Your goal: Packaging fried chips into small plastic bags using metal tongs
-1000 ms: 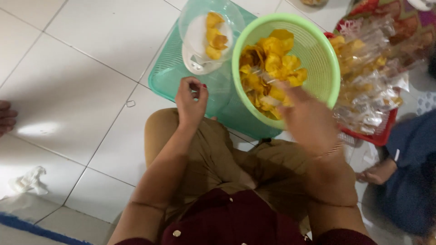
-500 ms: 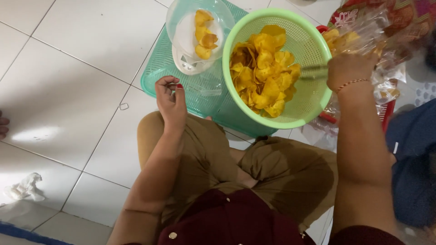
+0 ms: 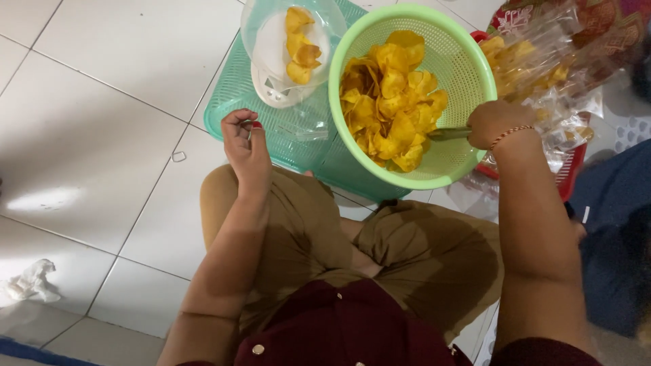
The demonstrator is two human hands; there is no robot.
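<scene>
Right of centre, my right hand (image 3: 494, 122) is fisted around a metal tool (image 3: 449, 133) at the basket's (image 3: 468, 64) right rim. Fingers clamped on the handle. Tool's working end is buried in the chips (image 3: 392, 102), so can't tell its type.

Diff vs 0.5 s ago:
- right hand sat on the rim then as well; now lower, tool reaching further into the pile
- 1 s ago that hand was down inside the basket, over the chips
- left hand (image 3: 245, 146) holds the same spot at the tray's (image 3: 230, 102) near edge
- basket, bag, tray all unmoved

Tool long axis: nearly horizontal in frame, handle right, tip pointing left toward basket centre, slight tilt down to the left.

Left hand: left of centre, fingers curled together, thumb and forefinger pinching something small and thin. Too small to identify. Red nail visible. Hand sits just over the tray edge; can't tell if touching.

Layout:
- green basket upper centre, chips heaped on its left half
- clear bag (image 3: 291, 47) with a few chips, upper left of the basket, on the teal tray
- packed bags (image 3: 549, 61) in a red crate, upper right
- crumpled tissue (image 3: 30, 281) on the tiles, lower left
</scene>
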